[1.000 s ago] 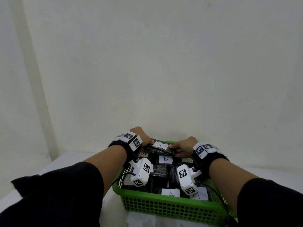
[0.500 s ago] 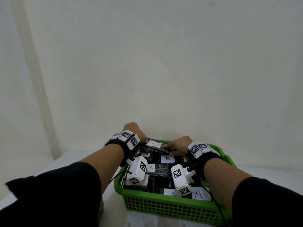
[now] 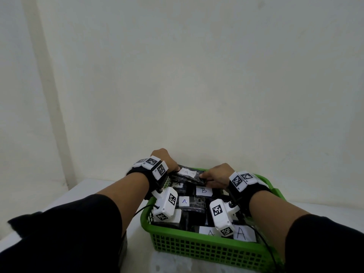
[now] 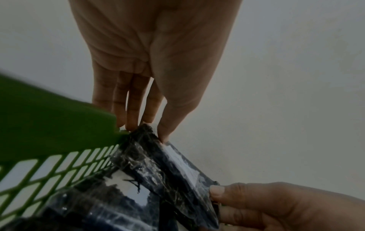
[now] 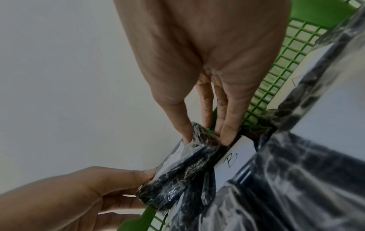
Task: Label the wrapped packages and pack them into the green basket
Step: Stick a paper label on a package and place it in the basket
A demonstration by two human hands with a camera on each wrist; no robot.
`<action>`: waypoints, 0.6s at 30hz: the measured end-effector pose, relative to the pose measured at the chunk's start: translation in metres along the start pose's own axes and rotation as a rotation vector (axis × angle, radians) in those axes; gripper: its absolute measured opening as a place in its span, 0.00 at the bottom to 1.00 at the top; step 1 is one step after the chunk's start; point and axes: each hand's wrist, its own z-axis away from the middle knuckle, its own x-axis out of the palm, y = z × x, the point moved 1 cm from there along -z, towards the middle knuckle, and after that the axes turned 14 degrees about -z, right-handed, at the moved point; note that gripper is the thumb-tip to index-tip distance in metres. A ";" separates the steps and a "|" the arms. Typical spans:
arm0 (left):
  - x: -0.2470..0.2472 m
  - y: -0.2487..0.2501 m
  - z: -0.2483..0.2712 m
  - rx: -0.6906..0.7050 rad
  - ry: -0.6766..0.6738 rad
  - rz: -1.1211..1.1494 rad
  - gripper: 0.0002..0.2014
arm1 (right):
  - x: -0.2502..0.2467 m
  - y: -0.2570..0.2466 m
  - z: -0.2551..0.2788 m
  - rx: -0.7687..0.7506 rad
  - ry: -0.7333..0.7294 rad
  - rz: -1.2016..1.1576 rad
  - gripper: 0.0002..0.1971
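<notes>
2 hands hold 1 wrapped package (image 3: 186,174) over the far end of the green basket (image 3: 206,251) in the head view, the left hand (image 3: 166,160) and right hand (image 3: 215,175) each at 1 end, and the basket already looks nearly full of dark packages with white A and B labels, so I think most of the packing is done and this one only needs setting down. In the left wrist view, the left hand's fingertips (image 4: 131,126) and thumb pinch the shiny, crinkly black package by its corner near the green rim. In the right wrist view, the right hand's fingers (image 5: 227,134) and thumb squeeze its other end, just above a package marked B (image 5: 240,154).
</notes>
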 end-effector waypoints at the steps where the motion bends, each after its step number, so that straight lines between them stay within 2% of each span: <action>1: 0.003 -0.001 -0.003 0.022 0.011 0.010 0.17 | 0.000 -0.001 0.003 0.010 -0.008 0.006 0.20; 6: 0.007 -0.007 -0.007 0.047 0.000 0.072 0.21 | 0.000 -0.009 0.014 -0.007 -0.021 0.075 0.20; 14: -0.001 -0.007 -0.003 0.057 -0.023 0.069 0.22 | -0.002 -0.024 0.033 -0.056 0.004 0.238 0.16; 18: 0.000 -0.006 -0.001 0.056 -0.025 0.065 0.23 | 0.000 -0.026 0.040 -0.049 0.017 0.350 0.27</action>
